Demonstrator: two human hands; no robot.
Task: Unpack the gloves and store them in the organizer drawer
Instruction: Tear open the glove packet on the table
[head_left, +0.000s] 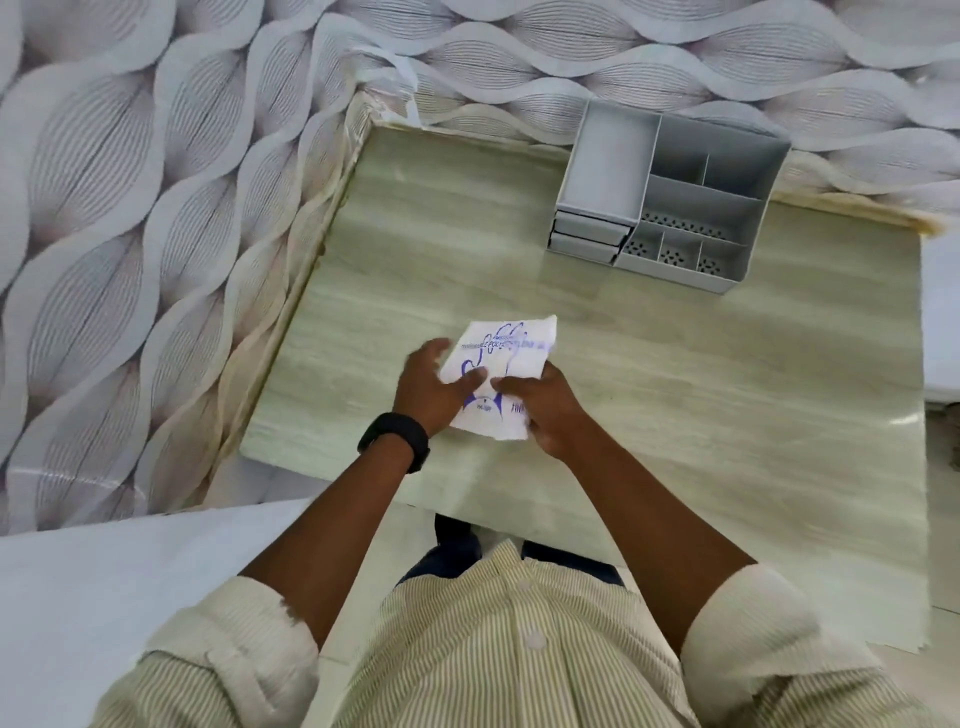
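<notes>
A flat white glove packet (511, 353) with blue print lies over the middle of the pale wood-grain table (701, 395). My left hand (434, 387) grips its left edge, thumb on top. My right hand (543, 410) pinches its near right part, thumb touching the packet's middle. The packet looks sealed; no gloves show. A grey desk organizer (670, 202) stands at the far right of the table. Its top drawer (605, 169) is pulled out, and two shut drawers (587, 239) sit below it.
Leaf-patterned wallpaper covers the walls to the left and behind the table. A white surface (114, 587) lies at the near left. The organizer's right half has several open compartments (696, 244) with perforated floors. A black band is on my left wrist.
</notes>
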